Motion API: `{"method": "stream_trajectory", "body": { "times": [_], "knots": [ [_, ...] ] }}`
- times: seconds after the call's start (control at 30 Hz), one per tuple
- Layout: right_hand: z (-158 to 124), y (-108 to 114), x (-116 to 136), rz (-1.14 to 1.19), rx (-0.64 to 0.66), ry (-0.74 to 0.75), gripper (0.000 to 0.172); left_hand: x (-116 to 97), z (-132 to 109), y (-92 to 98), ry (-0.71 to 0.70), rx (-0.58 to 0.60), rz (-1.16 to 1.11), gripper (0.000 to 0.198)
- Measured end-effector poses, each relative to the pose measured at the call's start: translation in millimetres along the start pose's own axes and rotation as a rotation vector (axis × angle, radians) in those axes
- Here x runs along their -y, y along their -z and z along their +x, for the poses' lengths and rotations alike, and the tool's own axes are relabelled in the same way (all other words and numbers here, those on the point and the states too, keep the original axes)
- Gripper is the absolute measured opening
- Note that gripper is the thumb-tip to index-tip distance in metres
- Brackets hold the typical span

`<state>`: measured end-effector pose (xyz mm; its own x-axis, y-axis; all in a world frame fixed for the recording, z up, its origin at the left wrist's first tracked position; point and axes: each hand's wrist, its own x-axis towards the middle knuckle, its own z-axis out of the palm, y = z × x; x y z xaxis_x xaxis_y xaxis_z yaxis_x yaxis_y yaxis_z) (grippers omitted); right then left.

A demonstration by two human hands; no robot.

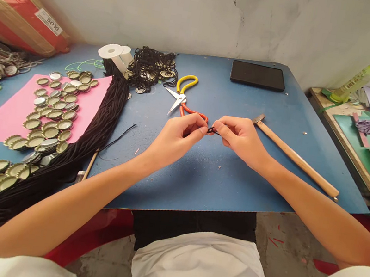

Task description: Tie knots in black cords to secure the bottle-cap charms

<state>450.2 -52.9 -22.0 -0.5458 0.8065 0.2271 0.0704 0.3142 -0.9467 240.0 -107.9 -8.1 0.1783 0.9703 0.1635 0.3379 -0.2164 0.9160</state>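
Over the middle of the blue table point(220, 181), my left hand point(180, 135) and my right hand point(239, 138) meet fingertip to fingertip. Between them they pinch a short piece of black cord point(211, 130), each hand gripping one end. Scissors with a yellow and an orange handle point(184, 96) lie open just behind my hands. A wooden-handled hammer point(294, 156) lies to the right of my right hand.
A thick bundle of black cords point(74, 149) runs down the left side beside a pink sheet point(9, 115) covered with several metal bottle caps point(52, 113). A white spool point(114, 52), a tangle of corded caps point(150, 70) and a black tablet point(258, 75) sit at the back.
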Motion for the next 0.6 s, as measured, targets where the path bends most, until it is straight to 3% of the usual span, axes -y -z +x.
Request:
{"method": "stream_trajectory", "body": {
  "times": [0.6],
  "knots": [
    [1.3, 2.3, 2.7, 0.116, -0.098, -0.083, 0.050, 1.2, -1.5, 1.2, 0.069, -0.028, -0.099, 0.021]
  ]
}}
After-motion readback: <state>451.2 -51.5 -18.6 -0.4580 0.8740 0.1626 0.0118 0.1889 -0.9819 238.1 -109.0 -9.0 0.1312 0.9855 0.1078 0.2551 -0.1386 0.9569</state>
